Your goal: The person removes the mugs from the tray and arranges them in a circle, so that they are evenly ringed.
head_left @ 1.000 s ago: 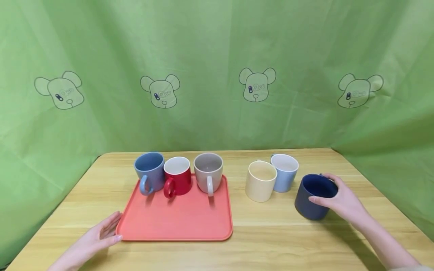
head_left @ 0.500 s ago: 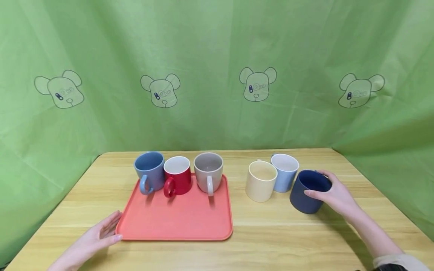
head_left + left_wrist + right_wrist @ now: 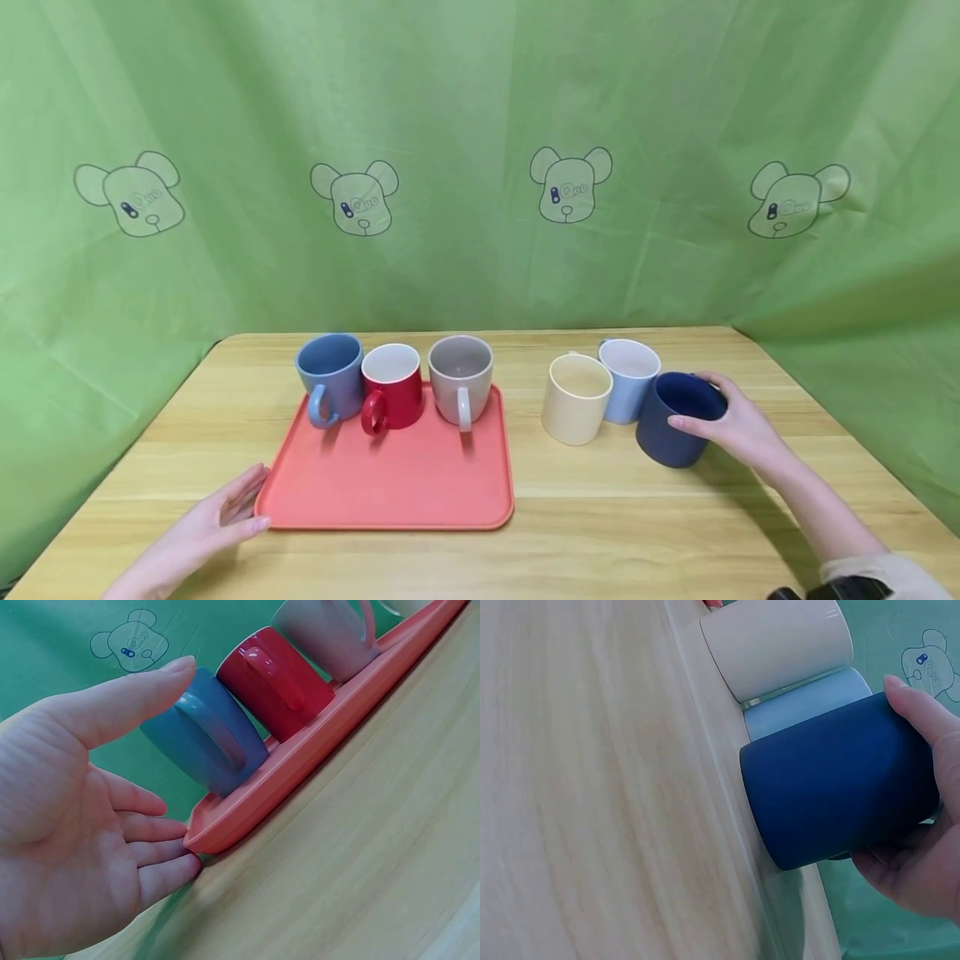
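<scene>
My right hand [image 3: 738, 429] grips a dark blue mug [image 3: 671, 437] by its side, thumb at the near rim and fingers behind. The mug stands upright at the right, close beside a light blue mug [image 3: 628, 392]; whether they touch is unclear. A cream mug [image 3: 573, 417] is left of that pair. My left hand [image 3: 82, 802] has its fingers extended, with fingertips at the corner of a red tray [image 3: 277, 780]. On the tray's back part are a blue mug [image 3: 330, 379], a red mug [image 3: 393, 400] and a grey mug [image 3: 461, 383], handles facing me.
A wooden table [image 3: 600, 542] bears the tray and mugs. Green fabric [image 3: 480, 125] with printed bear heads hangs behind and along both sides. Between the tray and the cream mug is a strip of bare tabletop. A black object [image 3: 847, 588] shows at the right forearm.
My right hand has moved the dark blue mug left and slightly back, nearer to the light blue mug. The left hand, tray and other mugs stay in place.
</scene>
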A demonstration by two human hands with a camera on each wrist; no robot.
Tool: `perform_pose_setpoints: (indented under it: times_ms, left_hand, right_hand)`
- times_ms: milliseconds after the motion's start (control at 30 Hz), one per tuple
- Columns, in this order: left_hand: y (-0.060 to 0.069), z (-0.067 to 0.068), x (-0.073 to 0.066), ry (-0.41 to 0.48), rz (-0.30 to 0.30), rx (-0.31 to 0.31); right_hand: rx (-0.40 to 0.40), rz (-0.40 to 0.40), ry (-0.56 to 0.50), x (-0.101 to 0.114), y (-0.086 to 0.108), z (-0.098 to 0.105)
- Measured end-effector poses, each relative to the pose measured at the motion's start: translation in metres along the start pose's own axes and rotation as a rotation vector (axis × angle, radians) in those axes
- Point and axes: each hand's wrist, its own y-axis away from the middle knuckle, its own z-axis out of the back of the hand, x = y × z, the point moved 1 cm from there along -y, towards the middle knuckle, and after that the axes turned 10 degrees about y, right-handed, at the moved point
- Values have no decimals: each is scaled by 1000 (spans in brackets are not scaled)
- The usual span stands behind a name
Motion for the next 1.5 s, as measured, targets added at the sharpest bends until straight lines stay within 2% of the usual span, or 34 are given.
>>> perform_pose_setpoints:
  times_ms: [167, 300, 633, 733, 867, 1000, 1167, 1333, 1500]
  left_hand:
    - [1, 0, -1, 8, 2, 4]
    - [2, 0, -1, -5, -28, 10]
    - [4, 0, -1, -31, -75, 2]
    - [4, 1, -1, -39, -85, 2]
    - [5, 1, -1, -36, -85, 0]
    - [5, 0, 1, -24, -78, 3]
    - [5, -2, 3, -19, -81, -2]
    - [4, -2, 3, -23, -80, -7]
    - [4, -2, 3, -17, -83, -10]
  right_hand:
    - [13, -12, 16, 3, 0, 0]
    - [22, -17, 12, 5, 0, 1]
    - [14, 29, -19, 0, 3, 9]
    - [0, 41, -21, 4, 4, 15]
    - [-64, 63, -8, 14, 5, 24]
    - [-140, 84, 49, 29, 6, 31]
    - [-152, 143, 87, 63, 4, 34]
    - [-121, 231, -17, 101, -2, 23]
    - [-18, 264, -170, 134, -10, 4]
